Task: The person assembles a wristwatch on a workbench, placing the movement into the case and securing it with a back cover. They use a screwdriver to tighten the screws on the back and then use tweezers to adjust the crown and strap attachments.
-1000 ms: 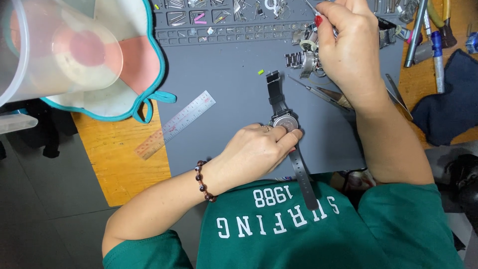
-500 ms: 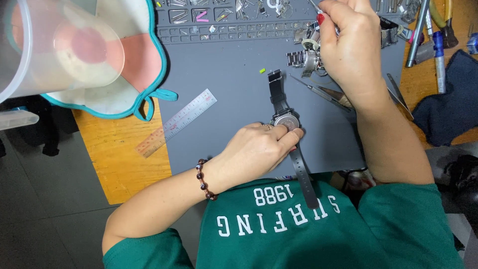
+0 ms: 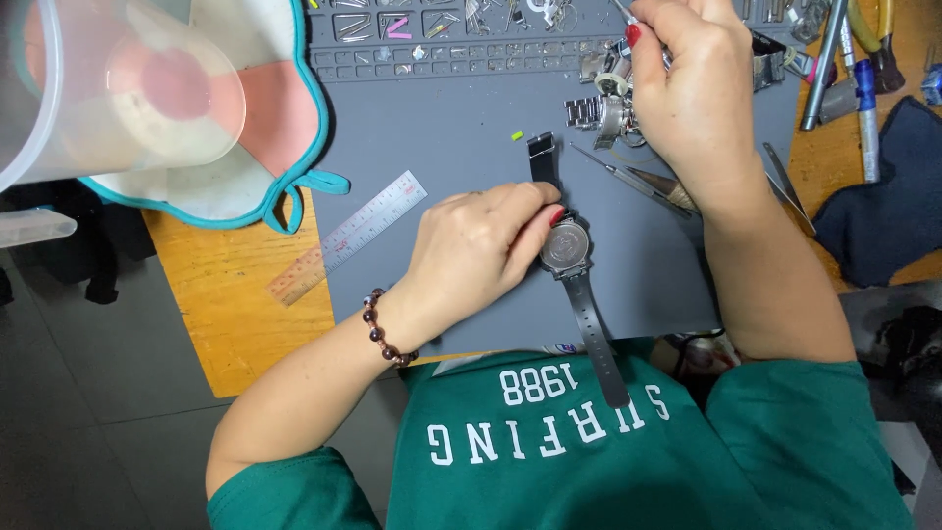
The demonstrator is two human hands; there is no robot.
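Observation:
A wristwatch [image 3: 566,247] with a dark strap lies face down on the grey work mat [image 3: 461,128], its metal back up. My left hand [image 3: 481,250] pinches the watch case at its left side, fingers closed on it. My right hand [image 3: 699,93] is raised at the far side of the mat, closed on a thin metal tool [image 3: 628,14] whose tip pokes out above the fingers. The right hand hovers by a small pile of metal watch parts and bracelet links [image 3: 599,103].
A steel ruler [image 3: 348,236] lies at the mat's left edge on the wooden bench [image 3: 235,324]. Tweezers [image 3: 638,182] rest beside the watch. Pliers and pens [image 3: 854,69] and a dark cloth [image 3: 883,206] are at right. A clear plastic container [image 3: 108,88] sits far left.
The view has shifted slightly. My right hand has risen a little toward the far edge. My left hand stays on the watch.

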